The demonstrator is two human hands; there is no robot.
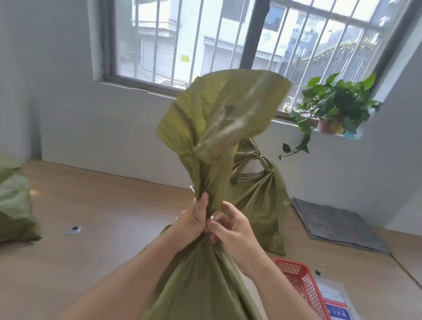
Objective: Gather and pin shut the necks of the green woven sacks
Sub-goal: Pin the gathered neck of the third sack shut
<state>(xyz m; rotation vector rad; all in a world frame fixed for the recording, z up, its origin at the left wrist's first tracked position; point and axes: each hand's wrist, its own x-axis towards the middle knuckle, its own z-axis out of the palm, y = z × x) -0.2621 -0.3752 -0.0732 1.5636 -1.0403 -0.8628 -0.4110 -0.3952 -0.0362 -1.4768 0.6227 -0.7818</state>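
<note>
Sack neck [210, 183] stands upright before me, long axis toward twelve o'clock; my left fingers [202, 205] curl tight around it, right fingers [218, 228], touching at three o'clock, pinch the same gather.

Both hands meet at centre, left hand [195, 222] and right hand [232, 230] closed on the sack neck [211, 191].
Left: fist wrapped round the neck, thumb straight up along it; bare left forearm [119, 276] enters from near left. Right: touching the left hand, fingers curled, fingertips pinching the neck just right of the left thumb; bare right forearm [284, 288] enters from near right.
</note>
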